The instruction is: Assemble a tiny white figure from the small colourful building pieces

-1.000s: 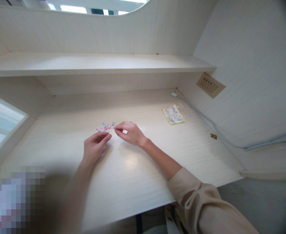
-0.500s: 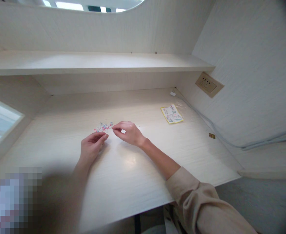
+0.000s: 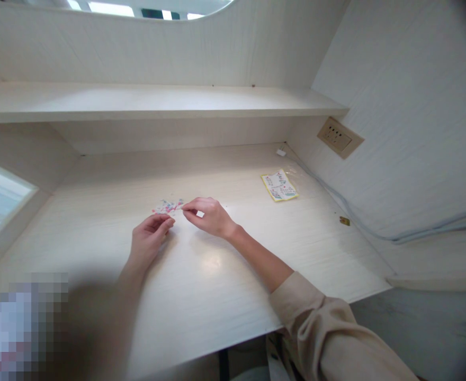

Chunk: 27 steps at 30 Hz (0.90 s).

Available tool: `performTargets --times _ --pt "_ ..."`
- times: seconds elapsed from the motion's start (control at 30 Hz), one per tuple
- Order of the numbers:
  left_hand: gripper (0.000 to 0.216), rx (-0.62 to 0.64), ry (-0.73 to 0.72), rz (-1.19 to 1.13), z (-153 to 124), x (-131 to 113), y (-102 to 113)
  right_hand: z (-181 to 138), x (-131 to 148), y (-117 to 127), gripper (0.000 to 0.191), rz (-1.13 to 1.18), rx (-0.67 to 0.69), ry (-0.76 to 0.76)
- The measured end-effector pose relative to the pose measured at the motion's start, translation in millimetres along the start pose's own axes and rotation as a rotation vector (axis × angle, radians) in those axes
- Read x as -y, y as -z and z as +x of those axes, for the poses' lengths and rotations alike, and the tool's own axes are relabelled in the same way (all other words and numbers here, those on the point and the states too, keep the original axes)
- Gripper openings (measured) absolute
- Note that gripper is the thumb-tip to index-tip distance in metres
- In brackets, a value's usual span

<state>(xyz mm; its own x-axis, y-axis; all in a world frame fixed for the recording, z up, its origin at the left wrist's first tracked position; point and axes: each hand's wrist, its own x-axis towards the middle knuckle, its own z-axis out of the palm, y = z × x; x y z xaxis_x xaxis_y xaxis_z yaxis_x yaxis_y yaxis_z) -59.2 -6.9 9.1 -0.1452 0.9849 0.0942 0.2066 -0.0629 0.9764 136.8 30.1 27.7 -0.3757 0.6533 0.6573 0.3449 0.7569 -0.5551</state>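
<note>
A loose scatter of tiny pink, blue and white pieces, perhaps beads [image 3: 167, 206], lies on the pale desk [image 3: 201, 328]. Just in front of it is my left hand [image 3: 150, 234], thumb and forefinger pressed together; whatever they hold is too small to make out. My right hand [image 3: 208, 216] is at the right edge of the scatter, its thumb and forefinger tips meeting in a pinch. What sits between those tips is also too small to name. A short gap separates the two hands.
To the right lies a yellow-edged printed sheet [image 3: 279, 186] beside clear plastic wrapping. Grey cables [image 3: 348, 209] run along the right wall below a socket plate [image 3: 340, 137]. A small brass-coloured piece [image 3: 344, 220] rests nearby. A shelf [image 3: 157, 99] spans the back.
Both hands keep their pinches and stay almost in place. The whole view has shifted very slightly.
</note>
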Motion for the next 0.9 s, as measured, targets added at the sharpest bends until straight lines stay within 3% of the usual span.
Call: performTargets --times 0.9 --pt "0.022 0.051 0.011 0.065 -0.6 -0.3 2.5 2.0 0.9 6.8 0.015 0.020 -0.002 -0.091"
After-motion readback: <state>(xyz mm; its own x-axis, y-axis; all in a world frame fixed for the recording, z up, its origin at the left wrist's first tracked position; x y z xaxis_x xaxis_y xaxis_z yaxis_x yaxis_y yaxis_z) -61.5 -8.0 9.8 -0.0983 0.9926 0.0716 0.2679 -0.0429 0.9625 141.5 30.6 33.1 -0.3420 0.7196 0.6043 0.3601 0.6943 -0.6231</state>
